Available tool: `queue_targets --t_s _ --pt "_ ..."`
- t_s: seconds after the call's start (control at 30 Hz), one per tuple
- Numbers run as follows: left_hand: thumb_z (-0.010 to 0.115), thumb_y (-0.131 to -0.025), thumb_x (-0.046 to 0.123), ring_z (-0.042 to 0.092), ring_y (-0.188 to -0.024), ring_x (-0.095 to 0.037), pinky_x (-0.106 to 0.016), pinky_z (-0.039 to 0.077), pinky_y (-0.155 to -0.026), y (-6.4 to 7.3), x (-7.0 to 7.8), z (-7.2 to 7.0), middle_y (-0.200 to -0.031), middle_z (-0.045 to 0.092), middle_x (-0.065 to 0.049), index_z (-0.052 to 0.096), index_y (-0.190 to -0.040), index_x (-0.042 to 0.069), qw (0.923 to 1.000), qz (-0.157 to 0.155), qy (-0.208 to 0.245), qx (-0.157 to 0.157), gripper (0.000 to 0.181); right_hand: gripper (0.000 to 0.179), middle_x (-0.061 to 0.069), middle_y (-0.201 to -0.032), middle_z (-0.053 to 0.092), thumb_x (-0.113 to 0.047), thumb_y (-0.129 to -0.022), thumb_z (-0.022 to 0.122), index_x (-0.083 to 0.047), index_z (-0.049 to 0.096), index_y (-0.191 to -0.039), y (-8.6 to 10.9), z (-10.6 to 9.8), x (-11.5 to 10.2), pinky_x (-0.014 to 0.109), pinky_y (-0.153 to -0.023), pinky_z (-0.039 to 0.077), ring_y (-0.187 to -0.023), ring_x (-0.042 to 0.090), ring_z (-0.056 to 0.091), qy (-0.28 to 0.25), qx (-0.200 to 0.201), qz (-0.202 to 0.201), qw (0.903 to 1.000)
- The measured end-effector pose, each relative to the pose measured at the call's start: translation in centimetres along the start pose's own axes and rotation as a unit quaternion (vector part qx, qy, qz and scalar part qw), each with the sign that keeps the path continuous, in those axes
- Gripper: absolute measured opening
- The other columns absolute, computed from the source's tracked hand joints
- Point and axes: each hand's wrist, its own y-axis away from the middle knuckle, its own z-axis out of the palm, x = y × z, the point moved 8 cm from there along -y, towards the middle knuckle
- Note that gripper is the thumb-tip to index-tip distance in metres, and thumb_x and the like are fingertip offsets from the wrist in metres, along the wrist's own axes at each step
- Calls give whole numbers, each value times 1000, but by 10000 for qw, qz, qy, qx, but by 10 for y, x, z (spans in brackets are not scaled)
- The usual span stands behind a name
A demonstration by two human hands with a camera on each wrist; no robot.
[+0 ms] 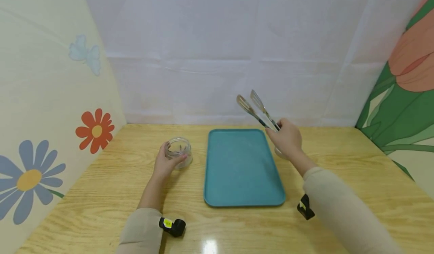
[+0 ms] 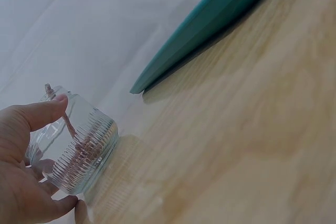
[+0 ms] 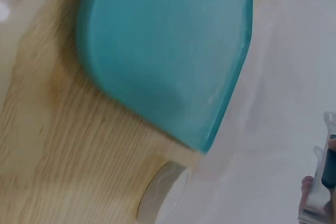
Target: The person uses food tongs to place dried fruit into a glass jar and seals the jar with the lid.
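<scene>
On the left of the table, my left hand (image 1: 165,162) grips a clear glass jar (image 1: 183,160) with its thumb and fingers. The left wrist view shows the ribbed side of this jar (image 2: 97,145), with thin reddish-brown pieces visible through it. My right hand (image 1: 286,137) holds a pair of kitchen tongs (image 1: 259,114) over the far right edge of a teal tray (image 1: 242,167). The tongs' slotted ends stand apart and point up toward the back. At the right edge of the right wrist view, the tongs (image 3: 320,182) are partly cut off.
A round, pale dish-like thing (image 3: 163,192) stands on the table beside the tray's far right corner, mostly hidden under my right hand in the head view. White cloth (image 1: 203,58) hangs behind the table (image 1: 118,193). Flower-printed panels border both sides.
</scene>
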Motion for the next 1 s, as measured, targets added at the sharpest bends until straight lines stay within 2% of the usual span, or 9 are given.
queue_targets --t_s 0.23,0.67,1.0 --pt "70 -72 28 7 -126 -33 -46 14 -99 1 0 0 -141 9 -15 6 -139 10 10000 -15 -25 9 94 29 12 -69 55 -29 -76 57 -1 53 -78 -1 -18 33 36 -47 36 -59 27 49 222 247 265 9991" --pt "70 -73 27 7 -127 -32 -45 13 -99 2 1 0 -141 8 -16 6 -139 9 9999 124 67 -27 94 36 15 -70 53 -31 -80 53 5 50 -86 10 -34 94 33 -46 34 -57 26 47 469 -100 1015 9937" --pt "71 -70 32 6 -126 -35 -48 12 -99 3 4 1 -140 9 -18 7 -138 8 9995 269 170 -4 96 33 13 -64 50 -27 -81 49 6 49 -81 24 -43 134 32 -42 33 -52 24 44 676 -150 1341 9885"
